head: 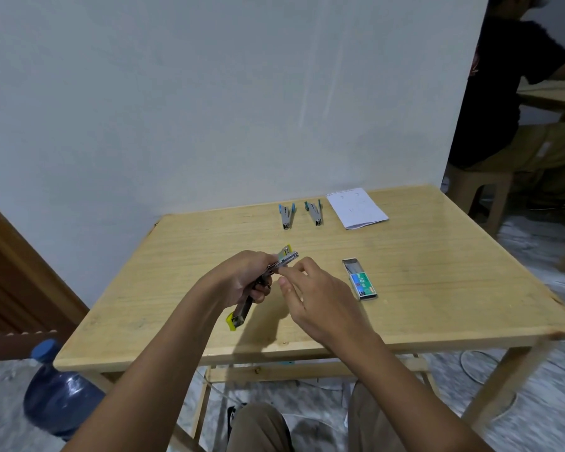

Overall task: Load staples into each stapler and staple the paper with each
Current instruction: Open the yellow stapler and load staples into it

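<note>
My left hand [242, 278] grips a yellow stapler [238, 316] that is swung open above the table, its metal magazine pointing up and away. My right hand [310, 291] is at the magazine's front end, thumb and forefinger pinched together there; whether they hold a staple strip is too small to tell. An open box of staples [361, 282] lies on the table to the right of my hands. Two blue staplers [286, 216] [314, 212] lie open at the far side, with a folded white paper [356, 207] beside them.
The wooden table [437, 288] stands against a pale wall. A blue water bottle [59, 393] sits on the floor at the left. Another person sits on a plastic stool [483, 190] at the far right. My knees are under the table's front edge.
</note>
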The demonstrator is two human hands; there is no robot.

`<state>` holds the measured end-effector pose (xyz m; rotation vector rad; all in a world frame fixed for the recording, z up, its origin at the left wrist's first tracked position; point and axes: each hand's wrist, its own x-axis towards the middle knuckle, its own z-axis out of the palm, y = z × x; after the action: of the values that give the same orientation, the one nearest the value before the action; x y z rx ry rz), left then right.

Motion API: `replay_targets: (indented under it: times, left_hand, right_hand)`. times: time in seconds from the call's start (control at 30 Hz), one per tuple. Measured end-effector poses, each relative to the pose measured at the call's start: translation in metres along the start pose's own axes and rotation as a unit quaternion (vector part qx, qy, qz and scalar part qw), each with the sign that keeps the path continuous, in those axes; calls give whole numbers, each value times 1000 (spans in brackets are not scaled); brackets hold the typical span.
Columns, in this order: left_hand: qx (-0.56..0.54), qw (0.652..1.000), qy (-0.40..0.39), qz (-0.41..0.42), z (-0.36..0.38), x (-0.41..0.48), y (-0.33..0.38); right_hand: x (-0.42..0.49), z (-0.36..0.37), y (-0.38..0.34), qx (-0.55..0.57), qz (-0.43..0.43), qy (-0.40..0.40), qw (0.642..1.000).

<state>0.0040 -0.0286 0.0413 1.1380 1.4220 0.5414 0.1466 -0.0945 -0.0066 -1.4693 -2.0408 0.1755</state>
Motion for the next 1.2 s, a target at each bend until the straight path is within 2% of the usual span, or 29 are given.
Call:
replay_targets:
  times: [0.17, 0.33, 0.43, 0.67, 0.8, 1.0, 1.2]
  left_hand:
    - [10, 1000, 4, 4, 1, -1, 1]
    - [26, 1000, 5, 10, -1, -4, 1]
    - [32, 999, 13, 13, -2, -3, -1]
    - [23, 999, 28, 7, -2, 5, -5]
    - [25, 999, 32, 9, -3, 8, -7]
    - [33, 999, 35, 13, -2, 7, -8]
    - [39, 998, 42, 9, -3, 7, -9]
  right_hand:
    - [-3, 2, -2, 40, -16, -2, 999]
    - [0, 2, 4, 73, -34, -64, 995]
    - [1, 1, 5, 57, -45, -84, 994]
    - [-1, 6, -3, -54, -41, -29, 997]
    - [-4, 10, -1, -18, 12, -3, 1000]
    - [-8, 13, -1, 48, -35, -30, 998]
    - [-4, 14, 0, 18, -56, -40, 997]
